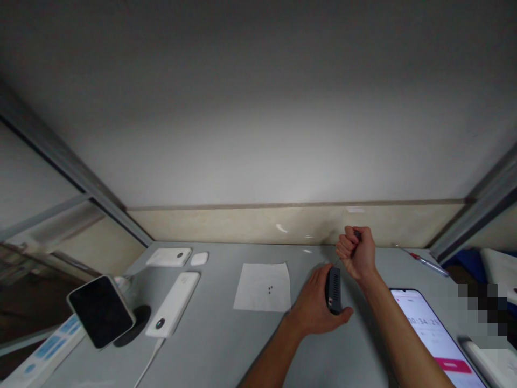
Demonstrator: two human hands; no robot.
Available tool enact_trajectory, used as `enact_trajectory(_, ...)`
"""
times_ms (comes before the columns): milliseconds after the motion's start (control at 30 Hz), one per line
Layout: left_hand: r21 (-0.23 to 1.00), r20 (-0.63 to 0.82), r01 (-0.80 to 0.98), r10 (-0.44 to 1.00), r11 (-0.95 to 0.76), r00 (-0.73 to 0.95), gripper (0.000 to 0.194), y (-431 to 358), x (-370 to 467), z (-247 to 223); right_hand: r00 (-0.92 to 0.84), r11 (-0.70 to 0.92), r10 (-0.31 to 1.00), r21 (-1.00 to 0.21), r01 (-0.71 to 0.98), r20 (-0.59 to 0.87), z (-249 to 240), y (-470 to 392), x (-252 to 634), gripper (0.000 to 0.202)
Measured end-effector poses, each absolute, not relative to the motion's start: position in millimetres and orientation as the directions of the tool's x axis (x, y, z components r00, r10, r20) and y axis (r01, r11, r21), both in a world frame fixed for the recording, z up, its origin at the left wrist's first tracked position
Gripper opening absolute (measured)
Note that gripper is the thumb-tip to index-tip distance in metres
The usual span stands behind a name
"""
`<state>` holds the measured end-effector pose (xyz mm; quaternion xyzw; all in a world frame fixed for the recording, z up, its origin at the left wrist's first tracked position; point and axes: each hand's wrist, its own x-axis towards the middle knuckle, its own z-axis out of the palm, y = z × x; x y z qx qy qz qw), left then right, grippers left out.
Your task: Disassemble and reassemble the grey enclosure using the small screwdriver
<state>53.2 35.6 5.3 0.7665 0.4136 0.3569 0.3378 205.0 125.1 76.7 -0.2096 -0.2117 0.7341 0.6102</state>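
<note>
The black box (334, 291) stands on the counter (218, 345), its sides clamped by the fingers of the left hand (319, 304). The right hand (358, 252) has its fingers closed around a thin tool (357, 234) at the far end. Probably it is best to keep the box firm and the tool straight. What the box contains, I cannot tell. Dark bits (270, 290) lie on the paper (254, 285).

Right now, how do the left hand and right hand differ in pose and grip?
The left hand spreads around a black vented device; the right hand is curled in a fist around a thin tool. The left hand is low by the desk; the right hand appears raised above it. Both are bare.
</note>
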Motion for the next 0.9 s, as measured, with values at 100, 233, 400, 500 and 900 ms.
enact_trajectory(100, 0.815, 0.265, 0.393, 0.877, -0.426, 0.4, 0.101, 35, 53, 5, -0.16, -0.175, 0.984, -0.536, -0.826, -0.075, 74, 128, 207, 0.046)
enact_trajectory(233, 0.811, 0.282, 0.38, 0.867, -0.444, 0.41, 0.1, 35, 53, 5, -0.168, -0.194, 0.981, -0.494, -0.847, -0.097, 64, 135, 214, 0.044)
enact_trajectory(400, 0.8, 0.305, 0.374, 0.856, -0.468, 0.418, 0.099, 35, 54, 7, -0.189, -0.212, 0.977, -0.478, -0.852, -0.096, 45, 147, 224, 0.045)
enact_trajectory(500, 0.792, 0.321, 0.365, 0.843, -0.489, 0.432, 0.097, 35, 54, 9, -0.208, -0.228, 0.973, -0.466, -0.855, -0.096, 33, 153, 228, 0.046)
enact_trajectory(900, 0.803, 0.312, 0.358, 0.848, -0.476, 0.428, 0.095, 35, 54, 11, -0.328, -0.326, 0.942, -0.428, -0.843, -0.071, 8, 161, 227, 0.051)
